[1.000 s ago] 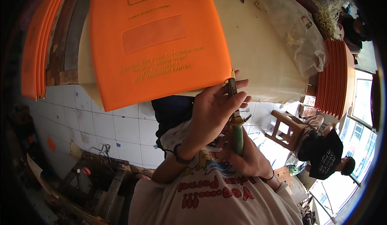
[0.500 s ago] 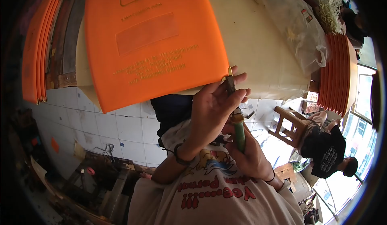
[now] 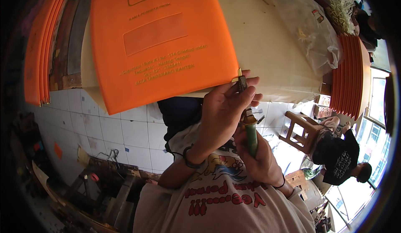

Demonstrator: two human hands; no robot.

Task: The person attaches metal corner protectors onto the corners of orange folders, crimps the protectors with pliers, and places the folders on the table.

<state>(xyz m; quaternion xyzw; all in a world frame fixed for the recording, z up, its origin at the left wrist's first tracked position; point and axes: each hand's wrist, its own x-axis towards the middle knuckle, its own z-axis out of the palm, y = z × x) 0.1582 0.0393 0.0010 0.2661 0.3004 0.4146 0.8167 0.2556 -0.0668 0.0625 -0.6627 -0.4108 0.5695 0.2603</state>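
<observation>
An orange folder cover (image 3: 167,74) with embossed gold lettering lies on the table, its near right corner by my hands. A small gold metal corner piece (image 3: 236,79) sits at that corner, against the dark jaws of green-handled pliers (image 3: 252,137). My right hand (image 3: 261,157) is wrapped round the green handle, below the corner. My left hand (image 3: 221,114) is closed around the head of the pliers, thumb in front and fingers behind. Its palm lies just under the cover's edge, and part of the jaws is hidden.
Stacked orange covers stand at the left (image 3: 39,53) and right (image 3: 351,74). A clear plastic bag (image 3: 305,32) lies on the tan tabletop (image 3: 255,36). A wooden stool (image 3: 301,132) and a seated person in black (image 3: 336,157) are at the right.
Both hands and the pliers have shifted slightly to the right in view, along with the orange cover. The grip looks the same.
</observation>
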